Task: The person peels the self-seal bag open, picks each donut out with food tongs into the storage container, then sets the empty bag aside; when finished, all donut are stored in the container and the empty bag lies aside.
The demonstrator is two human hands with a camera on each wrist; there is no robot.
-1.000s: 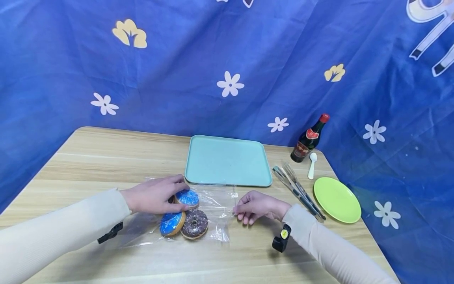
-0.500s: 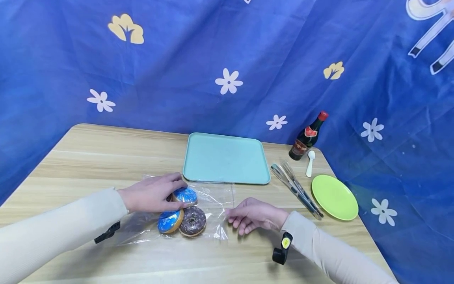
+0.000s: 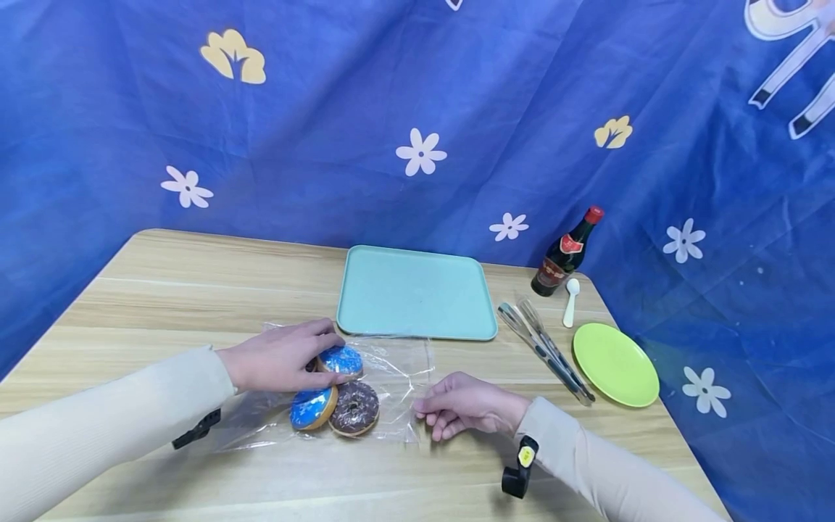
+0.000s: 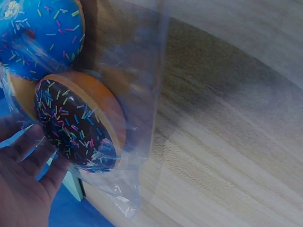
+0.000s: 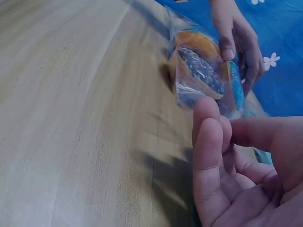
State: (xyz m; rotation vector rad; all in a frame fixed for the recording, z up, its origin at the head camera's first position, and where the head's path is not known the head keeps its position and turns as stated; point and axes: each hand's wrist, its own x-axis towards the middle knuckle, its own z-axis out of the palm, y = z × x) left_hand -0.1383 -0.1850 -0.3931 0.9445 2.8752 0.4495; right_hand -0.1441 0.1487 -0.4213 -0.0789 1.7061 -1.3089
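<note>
A clear plastic bag (image 3: 391, 362) lies on the table with several sprinkled doughnuts inside. Two blue-iced doughnuts (image 3: 311, 408) and a chocolate one (image 3: 354, 408) show in the head view; another dark one is mostly hidden under my left hand (image 3: 287, 357). That hand grips the upper blue doughnut (image 3: 341, 359) through the plastic, thumb on the near side. In the left wrist view its fingers reach behind a chocolate doughnut (image 4: 78, 123). My right hand (image 3: 470, 406) pinches the bag's right edge between thumb and index finger, the other fingers curled below.
Behind the bag sits a light teal tray (image 3: 417, 290). To the right lie tongs (image 3: 548, 351), a white spoon (image 3: 571, 301) and a green plate (image 3: 616, 364). A dark bottle with a red cap (image 3: 566, 254) stands at the back right, before a blue cloth (image 3: 326, 145).
My right hand has shifted slightly left and down along the bag's edge. The left hand keeps its place on the doughnuts. The head view has tilted a little.
</note>
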